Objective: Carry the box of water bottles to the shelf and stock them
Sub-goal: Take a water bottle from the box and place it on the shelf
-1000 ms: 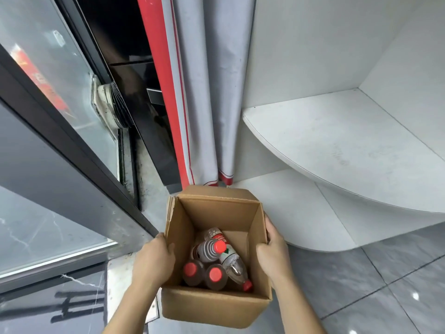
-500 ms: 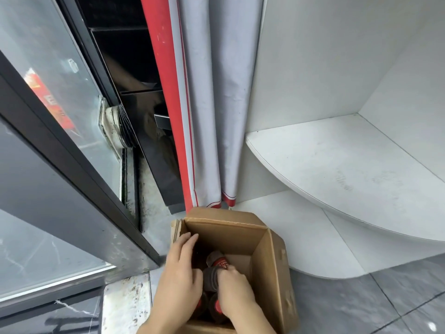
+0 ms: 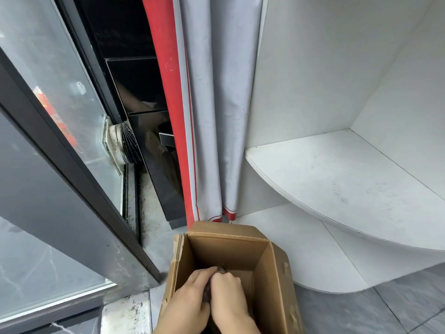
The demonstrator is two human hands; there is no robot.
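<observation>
An open brown cardboard box [image 3: 272, 268] stands on the floor at the bottom middle of the view. Both hands reach down inside it. My left hand [image 3: 186, 302] and my right hand [image 3: 228, 297] lie side by side, fingers curled over the bottles. Only a dark sliver of a bottle [image 3: 220, 270] shows at their fingertips; the rest of the bottles are hidden under the hands. Whether either hand grips a bottle cannot be seen. The curved white shelf [image 3: 337, 179] is to the right, above the box.
A lower white shelf board [image 3: 301, 237] runs under the curved one, beside the box. A grey and red curtain [image 3: 207, 116] hangs behind the box. A glass door with a dark frame [image 3: 60, 153] stands to the left. Grey floor tiles [image 3: 385, 309] lie to the right.
Both hands have left the outer sides of the box and gone inside it, covering the bottles. The box now sits lower in the view and stands on the floor.
</observation>
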